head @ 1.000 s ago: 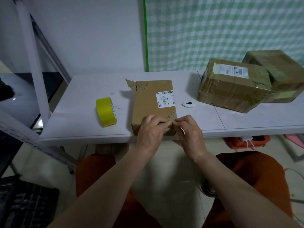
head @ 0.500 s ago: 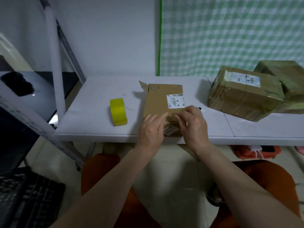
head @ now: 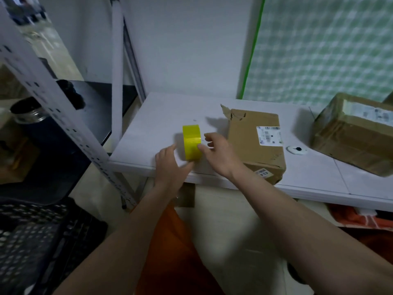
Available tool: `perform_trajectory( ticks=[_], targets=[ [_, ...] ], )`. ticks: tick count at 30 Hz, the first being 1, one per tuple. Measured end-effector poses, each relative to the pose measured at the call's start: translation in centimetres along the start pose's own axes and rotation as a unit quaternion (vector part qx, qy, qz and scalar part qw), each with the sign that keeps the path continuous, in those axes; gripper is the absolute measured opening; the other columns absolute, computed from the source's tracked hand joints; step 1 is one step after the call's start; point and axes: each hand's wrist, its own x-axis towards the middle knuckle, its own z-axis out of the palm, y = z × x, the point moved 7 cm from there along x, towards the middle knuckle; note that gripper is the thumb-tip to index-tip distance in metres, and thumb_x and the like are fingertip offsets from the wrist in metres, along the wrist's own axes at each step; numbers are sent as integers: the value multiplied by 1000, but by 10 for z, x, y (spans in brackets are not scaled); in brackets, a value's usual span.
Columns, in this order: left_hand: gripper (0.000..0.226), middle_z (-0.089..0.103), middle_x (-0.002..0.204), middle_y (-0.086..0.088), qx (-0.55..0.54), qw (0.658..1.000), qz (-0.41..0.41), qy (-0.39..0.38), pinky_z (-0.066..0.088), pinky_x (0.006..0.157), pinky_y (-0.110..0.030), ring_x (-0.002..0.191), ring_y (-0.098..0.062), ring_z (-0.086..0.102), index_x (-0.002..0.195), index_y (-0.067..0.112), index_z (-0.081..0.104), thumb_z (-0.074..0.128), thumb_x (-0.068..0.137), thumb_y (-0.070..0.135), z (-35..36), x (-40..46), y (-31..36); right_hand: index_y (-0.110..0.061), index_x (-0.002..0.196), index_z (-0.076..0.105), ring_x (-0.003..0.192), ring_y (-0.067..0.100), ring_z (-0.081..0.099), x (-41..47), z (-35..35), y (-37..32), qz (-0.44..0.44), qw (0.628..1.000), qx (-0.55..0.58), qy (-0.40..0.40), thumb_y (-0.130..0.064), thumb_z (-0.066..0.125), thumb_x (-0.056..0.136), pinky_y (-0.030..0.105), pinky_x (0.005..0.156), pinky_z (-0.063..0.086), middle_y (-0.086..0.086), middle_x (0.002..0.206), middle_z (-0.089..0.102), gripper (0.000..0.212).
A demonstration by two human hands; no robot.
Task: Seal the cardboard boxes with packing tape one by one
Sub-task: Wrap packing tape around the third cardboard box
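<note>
A yellow roll of packing tape [head: 191, 141] stands on edge near the front of the white table [head: 161, 111]. My left hand [head: 170, 162] is spread at the roll's left side, its thumb at the roll's near lower edge. From the right, my right hand [head: 219, 154] reaches in with fingers spread and its thumb against the roll's right face. Just right of my hands lies a small cardboard box [head: 253, 143] with a white label and a torn flap at its back left corner; its near end overhangs the table edge.
A larger taped box [head: 350, 135] sits at the right of the table. Between the two boxes lies a small white round object [head: 296, 150]. A white metal rack [head: 53, 99] stands to the left, with a black crate [head: 32, 241] below it.
Both hands left the near end of the small box and moved left to the tape roll. The view swung left as well.
</note>
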Motion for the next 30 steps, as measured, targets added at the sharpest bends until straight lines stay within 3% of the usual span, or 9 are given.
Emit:
perform_trajectory(
  ticks=[4, 8, 10, 12, 15, 20, 25, 30],
  targets=[
    [70, 52, 132, -12, -26, 997, -25, -72, 40, 101, -44, 125, -29, 44, 132, 8, 48, 80, 74, 31, 15, 18, -18, -1, 127, 52, 109, 26, 59, 26, 19, 1, 85, 987, 135, -1, -29, 61, 91, 43, 96, 47, 16, 120, 60, 46],
    [77, 52, 134, -10, -40, 995, -39, -85, 41, 100, -44, 125, -28, 45, 135, 6, 44, 81, 73, 33, 29, 31, -25, 16, 106, 58, 86, 26, 58, 36, 29, 13, 172, 937, 305, 5, -29, 65, 87, 42, 79, 48, 36, 109, 60, 49],
    [83, 51, 136, -11, -36, 995, -34, -85, 40, 101, -44, 127, -29, 44, 139, 6, 42, 83, 71, 30, 32, 36, -25, 3, 88, 65, 85, 27, 60, 36, 35, 15, 181, 932, 313, -10, -28, 70, 84, 48, 83, 51, 28, 98, 66, 32],
    [86, 53, 133, -11, -21, 996, -20, -86, 40, 100, -42, 126, -29, 45, 138, 10, 43, 85, 67, 30, 35, 38, -26, -4, 83, 65, 85, 28, 62, 33, 41, 17, 181, 938, 293, -23, -28, 72, 82, 47, 82, 51, 22, 94, 67, 25],
    [80, 58, 123, -8, 12, 998, -2, -65, 41, 97, -38, 121, -28, 47, 131, 17, 49, 86, 61, 34, 35, 35, -26, -11, 79, 60, 78, 22, 60, 29, 46, 22, 164, 946, 279, -17, -25, 72, 82, 34, 67, 46, 12, 85, 64, 19],
    [74, 60, 115, -8, 32, 998, 18, -57, 40, 95, -39, 114, -30, 50, 124, 19, 52, 85, 60, 36, 35, 32, -23, -19, 78, 59, 69, 11, 58, 20, 52, 24, 139, 950, 279, -28, -24, 69, 85, 20, 57, 44, 1, 79, 63, 13],
    [83, 58, 119, -7, 33, 996, 15, -86, 38, 100, -42, 116, -26, 48, 132, 20, 48, 86, 61, 41, 36, 26, -25, -16, 88, 60, 82, 19, 61, 13, 51, 24, 127, 946, 296, -27, -25, 68, 85, 34, 71, 48, 10, 92, 66, 12],
    [70, 61, 113, -10, -14, 996, -8, -89, 45, 91, -44, 108, -29, 52, 126, 17, 55, 85, 65, 30, 31, 21, -22, -21, 86, 58, 86, 22, 61, 3, 48, 14, 95, 946, 308, -41, -20, 67, 87, 45, 80, 51, 8, 91, 65, 9]
  ],
)
